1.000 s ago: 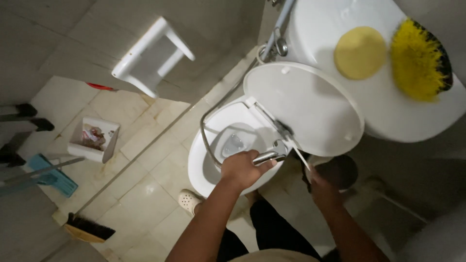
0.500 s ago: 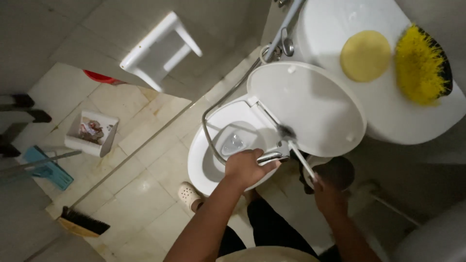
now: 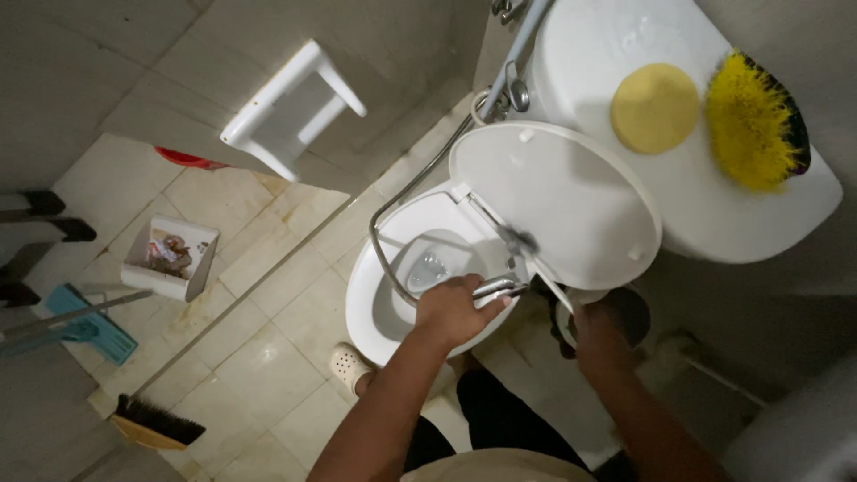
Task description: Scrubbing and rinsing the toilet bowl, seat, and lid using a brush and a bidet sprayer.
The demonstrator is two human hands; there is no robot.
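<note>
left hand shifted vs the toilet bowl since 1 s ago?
No clear move. The left hand holds the spray nozzle over the near right rim of the toilet bowl, as before; the whole view has shifted with the camera.

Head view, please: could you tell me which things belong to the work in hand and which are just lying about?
In use:
left hand gripping spray nozzle
right hand holding toilet brush
toilet bowl

Lying about:
yellow sponge
yellow scrub brush
white stool
waste bin
floor brush
</note>
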